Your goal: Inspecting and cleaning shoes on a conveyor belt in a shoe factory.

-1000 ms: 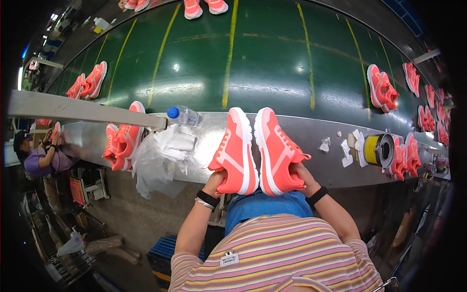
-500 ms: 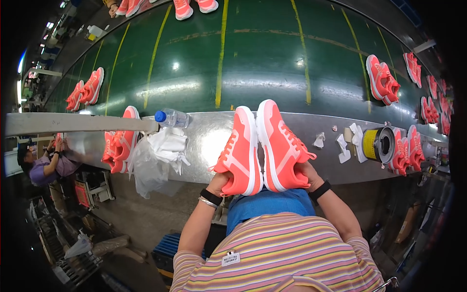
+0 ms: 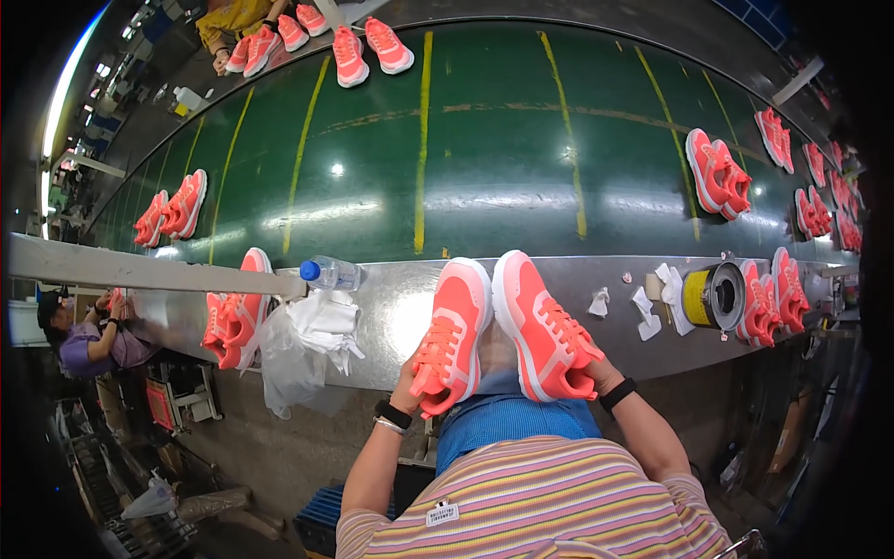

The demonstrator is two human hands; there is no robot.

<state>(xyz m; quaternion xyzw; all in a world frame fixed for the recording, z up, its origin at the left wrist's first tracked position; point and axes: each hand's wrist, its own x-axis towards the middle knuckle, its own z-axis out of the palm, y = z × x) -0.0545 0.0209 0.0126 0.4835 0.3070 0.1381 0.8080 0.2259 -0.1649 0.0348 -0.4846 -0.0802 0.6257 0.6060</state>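
Two coral-pink sneakers with white soles are held side by side before me, over the near edge of the metal ledge (image 3: 549, 279). My left hand (image 3: 408, 387) grips the left sneaker (image 3: 451, 326) at its heel, and that shoe leans so its laces face outward and up. Around the heel of the right sneaker (image 3: 540, 326) my right hand (image 3: 605, 373) is closed, its fingers partly hidden by the shoe. The toes point away from me, with a narrow gap between the shoes.
Beyond the ledge runs a green conveyor belt (image 3: 372, 196) carrying more sneakers (image 3: 717, 174). Left on the ledge are a blue-capped bottle (image 3: 331, 273), white cloths (image 3: 326, 326) and a white bar (image 3: 149, 265). A yellow-labelled can (image 3: 714, 295) stands right. Co-workers (image 3: 88, 335) sit nearby.
The heels have moved apart, opening a gap between the shoes. My left hand has turned the left sneaker so more of its laces show. The view has tilted slightly upward.
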